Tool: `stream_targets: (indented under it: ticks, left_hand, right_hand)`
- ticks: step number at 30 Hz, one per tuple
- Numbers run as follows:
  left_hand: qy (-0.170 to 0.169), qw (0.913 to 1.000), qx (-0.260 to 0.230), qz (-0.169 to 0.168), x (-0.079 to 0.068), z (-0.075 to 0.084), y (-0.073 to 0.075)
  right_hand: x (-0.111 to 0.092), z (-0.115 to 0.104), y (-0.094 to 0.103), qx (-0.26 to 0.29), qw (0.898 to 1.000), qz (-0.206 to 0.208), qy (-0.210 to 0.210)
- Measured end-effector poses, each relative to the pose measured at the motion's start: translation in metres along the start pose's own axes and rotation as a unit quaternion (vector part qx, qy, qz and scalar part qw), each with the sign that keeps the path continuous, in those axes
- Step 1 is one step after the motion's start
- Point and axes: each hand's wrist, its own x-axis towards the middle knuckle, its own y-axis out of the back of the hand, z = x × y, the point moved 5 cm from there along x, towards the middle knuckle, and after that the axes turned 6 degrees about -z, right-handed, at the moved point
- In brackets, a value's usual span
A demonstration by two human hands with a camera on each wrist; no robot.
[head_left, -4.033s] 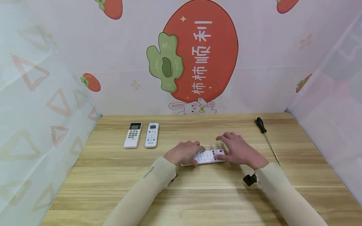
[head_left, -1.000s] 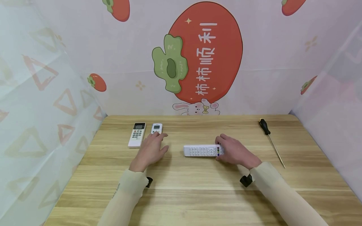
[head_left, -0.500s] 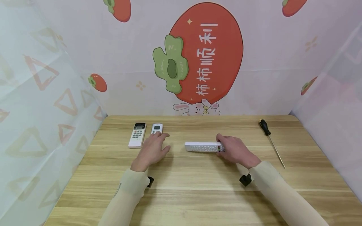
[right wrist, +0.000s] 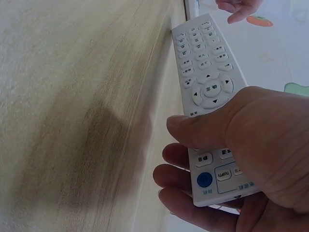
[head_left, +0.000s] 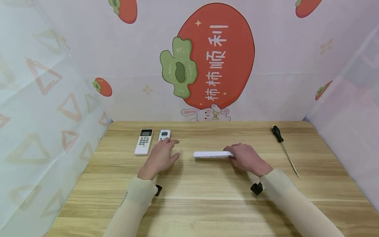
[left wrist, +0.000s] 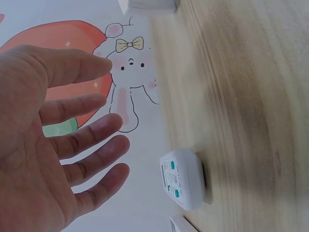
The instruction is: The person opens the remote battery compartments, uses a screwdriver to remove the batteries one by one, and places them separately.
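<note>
My right hand [head_left: 247, 158] grips one end of a white remote control [head_left: 211, 154], held over the middle of the table. The remote stands tipped on its long side, so the head view shows mostly its edge. In the right wrist view the thumb [right wrist: 198, 131] lies across the button face and the fingers curl behind. My left hand [head_left: 160, 157] holds nothing, its fingers spread and slightly bent. It hovers over the lower part of a small white remote [head_left: 164, 134], hiding most of it in the head view; the left wrist view shows that remote [left wrist: 182, 179] apart from the fingers.
Left of the small remote lies another white remote with a black top [head_left: 143, 142]. A screwdriver [head_left: 277, 133] with a black handle lies at the right of the wooden table [head_left: 189, 210]. Printed cloth walls [head_left: 133, 59] enclose the back and sides.
My left hand has let go of the remote and moved left over the small remote. My right hand has taken hold of the remote's end and turned it from flat onto its side.
</note>
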Motion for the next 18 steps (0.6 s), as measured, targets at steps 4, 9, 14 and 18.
stream_targets:
  ticks: [4,9,14,18]
  left_hand:
    - [-0.003,1.0,-0.001,-0.001,-0.0002,0.0016,0.0002]
    - [0.0,1.0,0.004,-0.007,0.0001,0.0015,-0.0015]
    - [-0.003,1.0,0.002,-0.007,0.0003,0.0019,-0.0024]
    - [-0.005,1.0,0.001,-0.008,-0.0001,0.0028,-0.0018]
  right_hand:
    - [-0.0005,0.0,-0.0008,-0.003,1.0,-0.003,-0.001]
    - [0.0001,0.0016,-0.0031,-0.003,1.0,-0.011,-0.005]
    - [0.0003,0.0026,-0.0051,-0.001,1.0,-0.019,-0.009]
    - [0.0002,0.0019,-0.0058,-0.001,1.0,-0.024,-0.005]
